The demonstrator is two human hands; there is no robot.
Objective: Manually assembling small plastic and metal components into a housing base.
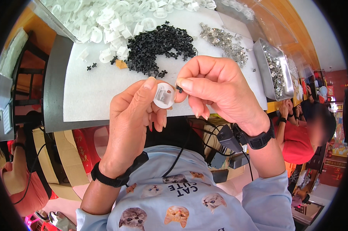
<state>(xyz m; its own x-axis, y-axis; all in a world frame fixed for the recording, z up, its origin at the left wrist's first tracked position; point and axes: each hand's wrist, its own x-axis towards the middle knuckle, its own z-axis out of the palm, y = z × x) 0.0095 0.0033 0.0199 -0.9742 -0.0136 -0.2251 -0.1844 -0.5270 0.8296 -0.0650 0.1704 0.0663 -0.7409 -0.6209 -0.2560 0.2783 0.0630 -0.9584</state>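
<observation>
Between the thumb and fingers of my left hand [133, 106] is a round translucent white plastic piece [164, 96], its moulded recess facing up. Close beside it, my right hand [220, 82] pinches a small black cross-shaped piece [179, 89] between thumb and forefinger. Both hands are raised over the near edge of the white-covered table [93, 92]. Just beyond them lies a heap of the same black cross-shaped pieces [158, 44]. Whether the black piece touches the white one, I cannot tell.
Many white plastic pieces [100, 19] are piled at the far left. Small shiny metal parts [226, 42] lie at the far right, beside a metal tray [272, 69] holding more. A cardboard box [66, 154] stands below the table. A person in red [299, 142] sits to the right.
</observation>
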